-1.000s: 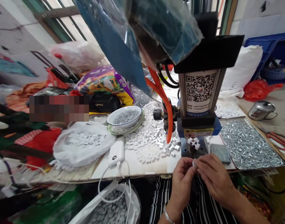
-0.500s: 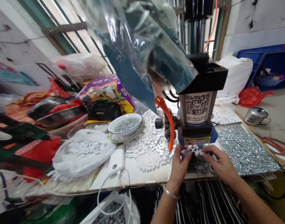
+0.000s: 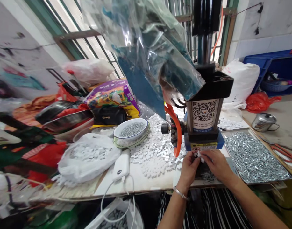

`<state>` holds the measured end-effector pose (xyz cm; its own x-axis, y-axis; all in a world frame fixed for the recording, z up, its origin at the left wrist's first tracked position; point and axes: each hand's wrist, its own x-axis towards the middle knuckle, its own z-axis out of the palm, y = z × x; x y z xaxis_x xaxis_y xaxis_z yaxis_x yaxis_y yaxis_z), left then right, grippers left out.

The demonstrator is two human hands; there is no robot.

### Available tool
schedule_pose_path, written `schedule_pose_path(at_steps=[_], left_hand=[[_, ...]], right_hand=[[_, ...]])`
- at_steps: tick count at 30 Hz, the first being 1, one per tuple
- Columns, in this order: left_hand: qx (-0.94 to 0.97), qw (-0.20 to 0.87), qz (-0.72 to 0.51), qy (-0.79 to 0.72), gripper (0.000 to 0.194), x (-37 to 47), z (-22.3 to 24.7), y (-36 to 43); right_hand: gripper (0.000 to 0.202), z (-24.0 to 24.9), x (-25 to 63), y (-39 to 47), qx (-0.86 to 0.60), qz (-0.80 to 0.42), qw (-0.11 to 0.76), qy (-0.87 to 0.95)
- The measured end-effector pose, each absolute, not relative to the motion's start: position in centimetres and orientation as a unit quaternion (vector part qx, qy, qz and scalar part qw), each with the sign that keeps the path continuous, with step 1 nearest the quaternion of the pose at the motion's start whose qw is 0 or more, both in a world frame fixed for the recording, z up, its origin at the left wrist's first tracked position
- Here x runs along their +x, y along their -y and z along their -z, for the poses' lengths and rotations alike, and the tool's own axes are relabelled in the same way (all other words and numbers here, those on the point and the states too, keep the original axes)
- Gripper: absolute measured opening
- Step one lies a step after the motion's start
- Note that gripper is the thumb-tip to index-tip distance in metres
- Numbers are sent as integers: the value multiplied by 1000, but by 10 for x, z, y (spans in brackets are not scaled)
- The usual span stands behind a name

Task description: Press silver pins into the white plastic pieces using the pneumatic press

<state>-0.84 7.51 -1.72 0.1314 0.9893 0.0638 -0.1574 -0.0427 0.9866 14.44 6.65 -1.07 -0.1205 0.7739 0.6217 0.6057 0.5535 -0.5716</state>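
Observation:
Small white plastic pieces (image 3: 200,155), joined in a short cluster, sit between the fingertips of both hands at the foot of the press (image 3: 203,114). My left hand (image 3: 190,165), with a bangle at the wrist, pinches them from the left. My right hand (image 3: 216,163) is closed on their right side; its fingers partly cover them. Below the hands lies a little heap of metal pins (image 3: 208,176). Many loose white pieces (image 3: 155,143) are spread on the table left of the press. To the right, a tray of metal pins (image 3: 255,156) lies close by.
A bowl of metal pins (image 3: 131,128), a white power bank (image 3: 122,165) with a cable and a plastic bag of white pieces (image 3: 88,156) stand on the left. An orange hose (image 3: 175,130) hangs beside the press. Scissors (image 3: 285,152) and a metal mug (image 3: 265,122) lie right.
My hands have come closer together, and my right hand has moved left over the white pieces, which are now more hidden. The camera view has shifted slightly.

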Motion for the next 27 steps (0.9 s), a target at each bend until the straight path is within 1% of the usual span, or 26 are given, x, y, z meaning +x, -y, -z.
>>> schedule_pose_path(at_steps=[5, 11, 14, 18, 27], left_hand=[[486, 561, -536, -401, 29, -9, 27, -77], [475, 563, -544, -401, 32, -10, 32, -76], [471, 561, -547, -405, 31, -9, 30, -75], [478, 550, -549, -409, 28, -6, 28, -73], [477, 564, -539, -404, 27, -8, 31, -75]], right_hand=[[25, 10, 142, -68, -438, -77, 436, 782], [24, 16, 138, -69, -410, -86, 475, 774], [25, 19, 138, -68, -401, -69, 477, 779], [24, 21, 140, -68, -398, -79, 488, 773], [25, 26, 138, -68, -408, -68, 472, 779]])
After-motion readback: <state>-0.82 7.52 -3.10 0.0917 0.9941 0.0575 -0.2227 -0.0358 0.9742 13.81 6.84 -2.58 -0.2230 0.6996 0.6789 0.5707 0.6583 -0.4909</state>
